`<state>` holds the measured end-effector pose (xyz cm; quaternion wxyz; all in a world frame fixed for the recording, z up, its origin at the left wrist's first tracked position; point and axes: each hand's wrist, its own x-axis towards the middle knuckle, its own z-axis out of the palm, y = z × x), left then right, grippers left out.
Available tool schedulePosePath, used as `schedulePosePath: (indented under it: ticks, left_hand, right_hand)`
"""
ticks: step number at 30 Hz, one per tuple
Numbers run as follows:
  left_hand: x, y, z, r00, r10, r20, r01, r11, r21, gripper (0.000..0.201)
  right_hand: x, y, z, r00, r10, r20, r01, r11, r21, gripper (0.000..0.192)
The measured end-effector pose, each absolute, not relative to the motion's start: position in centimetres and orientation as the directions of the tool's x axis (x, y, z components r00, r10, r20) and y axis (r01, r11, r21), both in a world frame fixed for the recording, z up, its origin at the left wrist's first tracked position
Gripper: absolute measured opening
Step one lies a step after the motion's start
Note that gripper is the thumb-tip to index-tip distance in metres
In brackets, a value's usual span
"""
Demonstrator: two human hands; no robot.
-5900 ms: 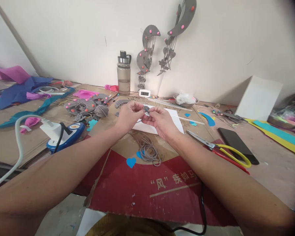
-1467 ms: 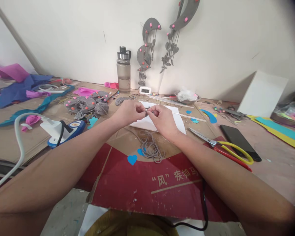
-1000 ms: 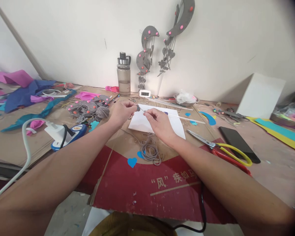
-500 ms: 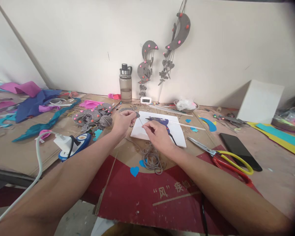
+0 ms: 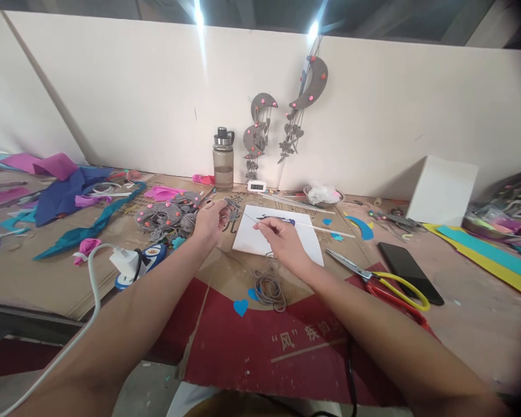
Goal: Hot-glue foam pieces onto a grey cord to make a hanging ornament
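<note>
My left hand (image 5: 211, 219) pinches a small grey felt piece (image 5: 231, 204) above the cardboard. My right hand (image 5: 281, 238) pinches a thin grey cord (image 5: 248, 218) that runs taut from that piece to its fingertips. Both hands hover over a white sheet of paper (image 5: 306, 246), where a blue glue gun (image 5: 282, 220) lies partly hidden behind my right hand. A loose tangle of grey cord (image 5: 269, 288) lies on the cardboard just below my right hand, beside blue paper hearts (image 5: 241, 306).
Yellow-handled scissors (image 5: 384, 281) and a black phone (image 5: 409, 264) lie at the right. Grey felt pieces with pink dots (image 5: 165, 212), a power strip (image 5: 141, 263), a water bottle (image 5: 223, 160) and a white box (image 5: 443, 182) stand around. Grey moon mobiles (image 5: 306, 92) hang on the wall.
My hands have drawn apart, pulling the cord taut between them. The left hand moved left with the felt piece. The view tilted up, and the glue gun on the paper came into sight.
</note>
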<state>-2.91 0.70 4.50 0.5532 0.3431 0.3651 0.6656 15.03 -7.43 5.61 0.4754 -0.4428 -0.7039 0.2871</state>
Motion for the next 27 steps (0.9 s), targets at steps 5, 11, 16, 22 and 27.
schedulePosePath:
  ticks: [5, 11, 16, 22, 27]
  left_hand:
    - [-3.8, 1.7, 4.0, -0.184, 0.983, 0.008, -0.519, -0.104, 0.848, 0.021]
    - [-4.0, 1.7, 3.9, -0.202, 0.979, 0.000, -0.505, -0.104, 0.857, 0.020]
    - [-4.5, 2.0, 3.7, -0.222, 0.975, -0.023, -0.514, -0.097, 0.853, 0.013]
    - [-4.6, 2.1, 4.3, -0.191, 0.980, -0.049, -0.524, -0.060, 0.850, 0.014]
    - [-2.9, 1.9, 5.9, -0.100, 0.995, -0.021, -0.469, -0.029, 0.883, 0.017]
  right_hand:
    - [15.6, -8.4, 8.9, -0.187, 0.949, 0.252, -0.057, 0.246, -0.968, 0.033]
    - [16.0, -11.3, 12.8, -0.244, 0.921, 0.302, -0.157, 0.270, -0.950, 0.028]
    - [16.6, -14.2, 15.9, -0.241, 0.896, 0.374, -0.163, 0.342, -0.925, 0.022]
    - [16.2, -15.5, 15.8, -0.334, 0.835, 0.437, -0.065, 0.442, -0.895, 0.021]
    - [14.7, -15.1, 12.0, -0.880, 0.452, 0.148, 0.318, 0.790, -0.524, 0.017]
